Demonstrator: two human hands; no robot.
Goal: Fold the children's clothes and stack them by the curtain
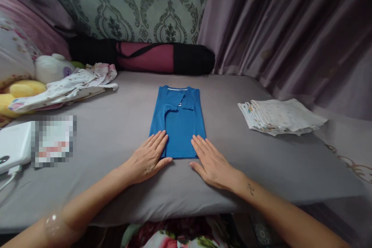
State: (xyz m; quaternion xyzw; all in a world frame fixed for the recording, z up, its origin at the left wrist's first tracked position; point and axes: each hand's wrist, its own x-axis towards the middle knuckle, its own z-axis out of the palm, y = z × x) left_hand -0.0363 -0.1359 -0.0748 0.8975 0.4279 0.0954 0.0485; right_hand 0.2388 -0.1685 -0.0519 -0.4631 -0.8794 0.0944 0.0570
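My left hand and right hand lie flat, fingers spread, on the near hem of the blue shirt folded lengthwise mid-mattress, seemingly smoothing before a crosswise fold.

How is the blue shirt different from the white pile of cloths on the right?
The blue shirt is one plain blue garment, folded into a long narrow strip; the white pile of cloths is several pale, printed pieces stacked together. The shirt lies in the middle with the left hand and right hand flat on its near corners; nothing touches the pile. Both are folded and lie on the grey bed.
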